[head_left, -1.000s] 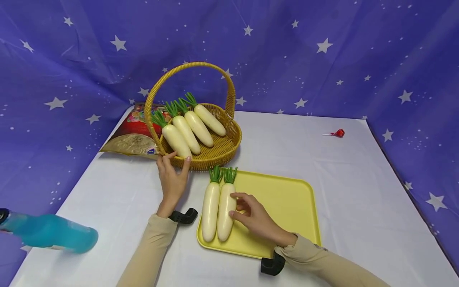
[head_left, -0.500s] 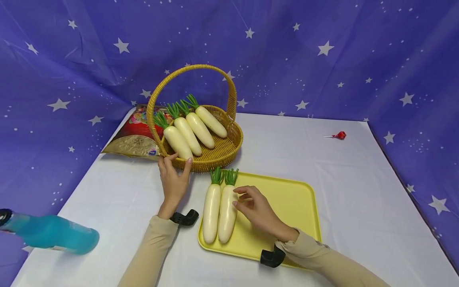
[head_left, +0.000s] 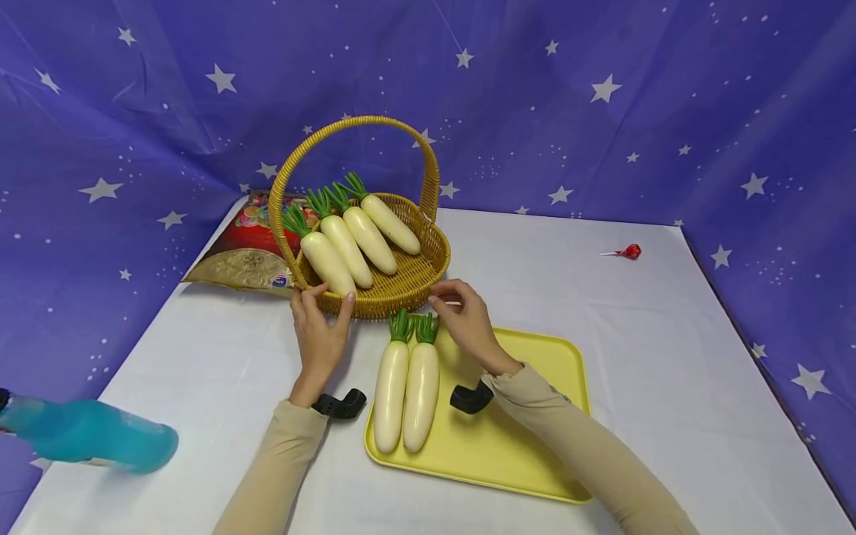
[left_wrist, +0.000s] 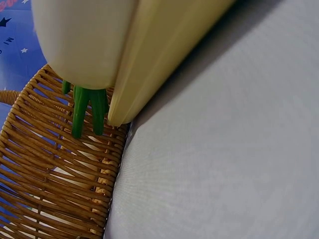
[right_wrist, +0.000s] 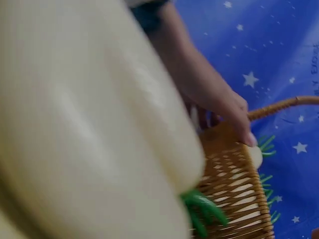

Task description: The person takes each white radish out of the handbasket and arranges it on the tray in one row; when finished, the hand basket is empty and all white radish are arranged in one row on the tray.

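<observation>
In the head view my left hand (head_left: 319, 338) holds the near left rim of a wicker basket (head_left: 401, 299). The right wrist view shows that thumb on the basket rim. Several white radishes (head_left: 328, 261) with green tops lie side by side in the basket. My right hand (head_left: 473, 327) is at the basket's near right edge, fingers bent, thumb and forefinger apart; whether they touch the rim is unclear. Below it, a yellow tray (head_left: 518, 446) bears two more radishes, a left one (head_left: 391, 397) and a right one (head_left: 421, 397), tops toward the basket.
A red and gold bag (head_left: 244, 260) lies behind the basket at the left. On the left side, a blue bottle (head_left: 100, 435) lies near the table edge. A red lollipop (head_left: 631, 251) is at the far right on the white tablecloth (head_left: 669, 371). A starry purple curtain encloses the table.
My right hand has left the right-hand radish on the tray and moved up to the basket's near right edge. My left hand stays at the rim.
</observation>
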`<state>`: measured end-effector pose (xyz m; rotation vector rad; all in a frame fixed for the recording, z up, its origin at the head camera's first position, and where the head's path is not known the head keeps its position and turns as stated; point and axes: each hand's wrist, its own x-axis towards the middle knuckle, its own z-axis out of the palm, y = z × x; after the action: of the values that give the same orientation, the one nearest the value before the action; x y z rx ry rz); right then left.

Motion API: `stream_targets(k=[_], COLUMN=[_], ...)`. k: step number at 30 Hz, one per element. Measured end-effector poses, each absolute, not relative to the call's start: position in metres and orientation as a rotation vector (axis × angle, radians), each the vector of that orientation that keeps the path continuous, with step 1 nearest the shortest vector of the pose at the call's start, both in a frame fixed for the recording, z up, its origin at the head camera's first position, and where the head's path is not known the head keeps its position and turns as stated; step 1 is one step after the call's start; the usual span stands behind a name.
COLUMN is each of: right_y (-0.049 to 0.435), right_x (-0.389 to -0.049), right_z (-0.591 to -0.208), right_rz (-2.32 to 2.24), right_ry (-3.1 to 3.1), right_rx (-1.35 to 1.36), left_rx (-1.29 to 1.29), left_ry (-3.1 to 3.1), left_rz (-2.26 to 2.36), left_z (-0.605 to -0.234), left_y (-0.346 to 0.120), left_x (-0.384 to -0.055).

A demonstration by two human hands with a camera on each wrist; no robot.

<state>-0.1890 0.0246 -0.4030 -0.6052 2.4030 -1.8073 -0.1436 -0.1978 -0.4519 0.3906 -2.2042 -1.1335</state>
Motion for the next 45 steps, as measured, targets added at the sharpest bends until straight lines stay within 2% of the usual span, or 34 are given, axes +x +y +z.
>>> stream_targets(k=[12, 23, 31, 45], right_y=[-0.036, -0.071, -0.065, -0.068], right_x=[-0.261, -0.302, -0.317, -0.321], right_z=[-0.369, -0.375, -0.392, -0.398], right_rz=[-1.937, -1.836, -1.558, -1.087], right_ry=[2.469, 2.536, 2.393, 2.42], right_rx=[-0.553, -0.482, -0.386, -0.612], left_rx=[0.364, 0.398, 0.392, 0.401], left_ry=[-2.177, -2.196, -2.208, -2.215], left_rz=[-1.127, -1.136, -1.151, -1.135], left_z=[-0.451, -0.452, -0.453, -0.45], left_y=[-0.196, -0.2, -0.197, -0.196], left_x=[-0.147, -0.139, -0.141, -0.141])
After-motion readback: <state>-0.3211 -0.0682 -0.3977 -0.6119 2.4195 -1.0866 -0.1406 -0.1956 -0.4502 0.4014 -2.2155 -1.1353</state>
